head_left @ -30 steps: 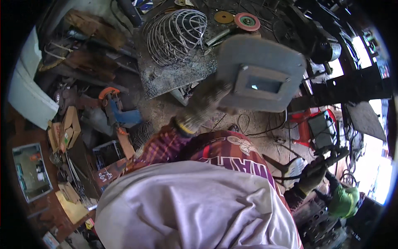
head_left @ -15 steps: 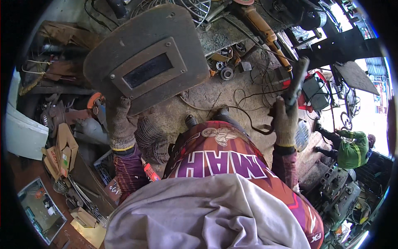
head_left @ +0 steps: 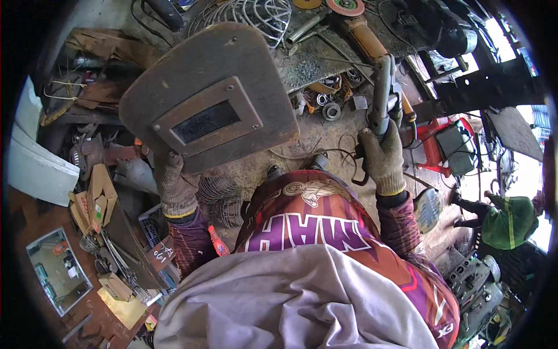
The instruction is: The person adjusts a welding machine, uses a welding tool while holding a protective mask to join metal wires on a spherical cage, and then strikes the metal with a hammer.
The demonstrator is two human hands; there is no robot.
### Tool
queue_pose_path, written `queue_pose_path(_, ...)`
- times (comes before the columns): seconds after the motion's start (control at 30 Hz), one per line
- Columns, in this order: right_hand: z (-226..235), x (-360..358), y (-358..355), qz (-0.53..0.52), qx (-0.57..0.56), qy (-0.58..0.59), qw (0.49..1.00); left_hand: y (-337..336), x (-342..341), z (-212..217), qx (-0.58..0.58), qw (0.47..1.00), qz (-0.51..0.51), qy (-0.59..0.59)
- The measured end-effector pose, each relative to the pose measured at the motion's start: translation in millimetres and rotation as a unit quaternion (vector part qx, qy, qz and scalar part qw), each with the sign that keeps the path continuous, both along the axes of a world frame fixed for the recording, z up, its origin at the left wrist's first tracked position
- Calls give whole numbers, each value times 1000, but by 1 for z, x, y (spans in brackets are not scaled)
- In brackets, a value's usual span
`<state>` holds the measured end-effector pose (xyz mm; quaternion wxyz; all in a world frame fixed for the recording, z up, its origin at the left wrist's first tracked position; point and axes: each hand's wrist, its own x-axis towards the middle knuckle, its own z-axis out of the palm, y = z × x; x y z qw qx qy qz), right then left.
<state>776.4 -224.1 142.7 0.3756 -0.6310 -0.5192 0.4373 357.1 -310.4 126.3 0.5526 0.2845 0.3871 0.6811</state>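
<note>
The left hand, gloved, grasped the shield near its lower edge; some of the fingers were lost against or behind it, and whether they closed round a grip could not be told. The shield stood tilted ahead of that hand and to its right, its dark window too dull to show anything beyond. The right hand, also gloved, was clenched round the electrode holder, which pointed away from the body; the palm side was out of sight. A thin rod to the left of the holder's tip was hard to make out.

Farther ahead of the right hand, a grinder lay on the worktop, partly covered by the holder, its pink disc cut off by the upper edge. Well ahead of the left hand, the shield hid part of a wire frame, also cropped above. Wire coils sat just right of the left hand, half masked by it and the shirt. A cardboard box stood to its left. Right of the right hand was a red chair; farther right and nearer the body, a person in green blurred into the dark rim.
</note>
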Motion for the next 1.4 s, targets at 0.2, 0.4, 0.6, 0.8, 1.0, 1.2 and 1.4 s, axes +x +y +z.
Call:
queue_pose_path(0.2, -7, 13, 27, 65, 34, -134, 988, 11, 55, 40, -7, 997, -38, -69)
queue_pose_path(0.4, -2, 4, 37, 111, 74, -191, 973, 31, 58, -6, -40, 959, 61, 275)
queue_pose_path(0.6, -24, -5, 40, 139, 136, -164, 967, 81, 106, 26, -43, 978, 57, 198)
queue_pose_path(0.8, -25, -14, 23, 128, 183, -125, 967, 106, 103, 51, 77, 891, -47, 446)
queue_pose_path(1.0, -22, -26, 33, 161, 265, -326, 893, 102, 100, 36, -49, 991, -72, 105)
queue_pose_path(1.2, -11, -32, 34, 127, 147, -203, 960, 105, 81, 40, 76, 872, -37, 482)
queue_pose_path(1.4, -33, -21, 25, -43, 48, 91, 994, 99, 47, 46, -5, 1000, -6, -15)
